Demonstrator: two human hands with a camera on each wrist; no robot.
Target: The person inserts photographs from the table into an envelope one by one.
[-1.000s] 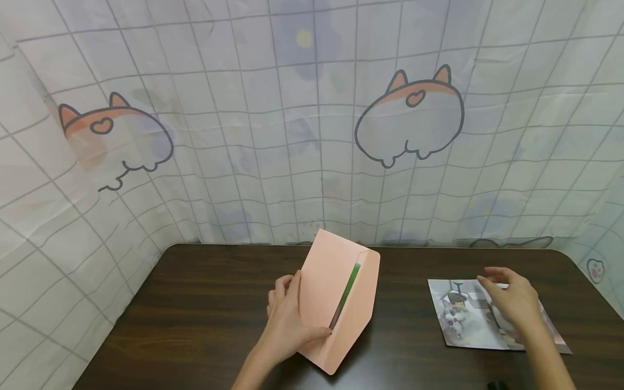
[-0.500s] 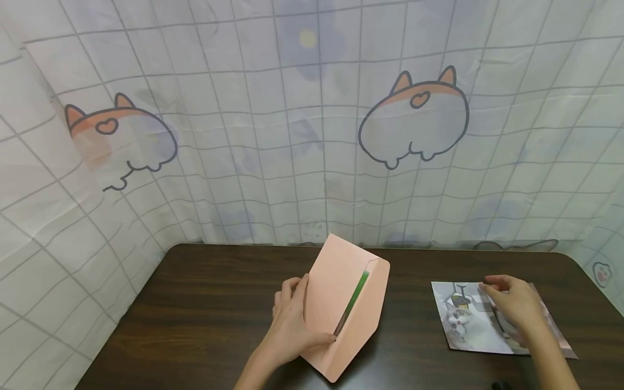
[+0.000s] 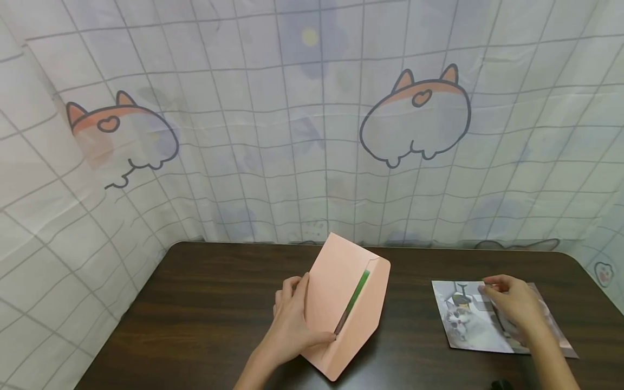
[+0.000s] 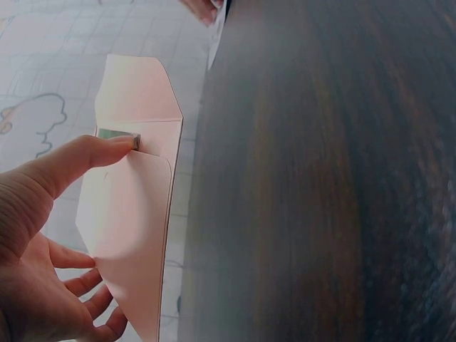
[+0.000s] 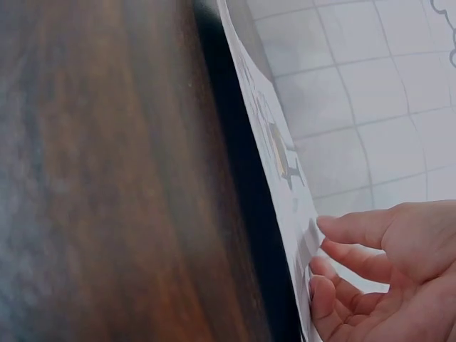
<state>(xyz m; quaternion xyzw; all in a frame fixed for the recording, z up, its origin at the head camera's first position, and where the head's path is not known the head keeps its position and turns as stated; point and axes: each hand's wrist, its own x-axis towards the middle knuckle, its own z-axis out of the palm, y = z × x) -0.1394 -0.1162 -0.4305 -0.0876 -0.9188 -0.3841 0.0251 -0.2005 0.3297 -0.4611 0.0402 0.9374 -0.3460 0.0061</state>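
Observation:
A peach paper envelope (image 3: 331,287) stands tilted near the middle of the table, its pointed flap folded outward. My left hand (image 3: 292,319) grips it from the left, thumb in front and fingers behind. Under that thumb, a green-and-brown strip (image 3: 352,302) of something flat shows at the envelope's opening; the left wrist view has a bit of its green (image 4: 114,134). To the right lies a glossy printed sheet (image 3: 478,325) with a pale animal picture. Over its far edge is my right hand (image 3: 517,303), fingers loosely bent and fingertips right at the paper (image 5: 288,206).
The dark wood-grain table (image 3: 205,314) has rounded far corners. Behind and beside it hangs a white grid-patterned curtain (image 3: 292,162) with corgi drawings. A small black object (image 3: 500,385) is cut off at the bottom edge, below the printed sheet.
The envelope has shifted slightly right with my left hand. My right thumb and index finger have come nearer each other and lower at the sheet's far edge. The head view has turned a little.

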